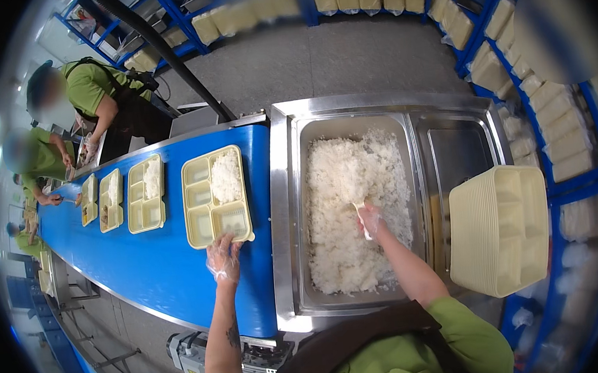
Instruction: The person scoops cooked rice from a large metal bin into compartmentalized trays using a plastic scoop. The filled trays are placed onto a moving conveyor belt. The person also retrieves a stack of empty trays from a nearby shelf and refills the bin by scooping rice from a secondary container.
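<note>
My left hand, in a clear plastic glove, touches the near edge of a pale yellow compartment tray on the blue conveyor belt. Cooked rice fills that tray's upper right compartment; its other compartments hold no food. My gloved right hand grips the white handle of a serving utensil, whose head is sunk in the rice. Around it, loose white rice lies in a deep stainless steel pan.
Three more trays with rice stand farther along the belt, two holding other food too. A tall stack of nested trays is at the right, beside a metal lid or pan. Co-workers stand at far left. Blue shelving holds packed trays.
</note>
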Demonstrator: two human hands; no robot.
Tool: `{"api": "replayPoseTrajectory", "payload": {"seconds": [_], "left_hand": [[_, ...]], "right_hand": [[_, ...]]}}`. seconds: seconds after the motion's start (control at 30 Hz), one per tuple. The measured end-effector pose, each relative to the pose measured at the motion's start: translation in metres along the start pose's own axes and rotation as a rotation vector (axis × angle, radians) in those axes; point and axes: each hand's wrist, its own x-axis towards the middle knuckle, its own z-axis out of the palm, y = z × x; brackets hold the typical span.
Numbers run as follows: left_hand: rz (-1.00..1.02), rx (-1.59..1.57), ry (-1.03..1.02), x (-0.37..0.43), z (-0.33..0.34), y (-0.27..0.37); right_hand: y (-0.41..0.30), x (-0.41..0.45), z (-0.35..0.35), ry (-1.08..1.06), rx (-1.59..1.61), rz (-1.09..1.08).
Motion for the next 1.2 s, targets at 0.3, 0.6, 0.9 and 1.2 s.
{"api": "replayPoseTrajectory", "payload": {"seconds": [0.3, 0.6, 0.9, 1.2], "left_hand": [[0.394, -0.204, -0.041, 0.012, 0.007, 0.167], [1.163, -0.488, -0.475, -0.066, -0.021, 0.398], [1.301, -0.499, -0.223, -0.112, -0.003, 0.447], [0.379, -1.618, -0.671, -0.064, -0.097, 0.431]], "right_hand": [[0.005, -0.067, -0.024, -0.133, 0.034, -0.088], [0.003, -0.087, -0.014, -0.033, -0.016, 0.025], [0.003, -0.053, -0.027, -0.028, -0.079, 0.063], [0.014, -0.049, -0.036, -0.156, 0.008, -0.055]]}}
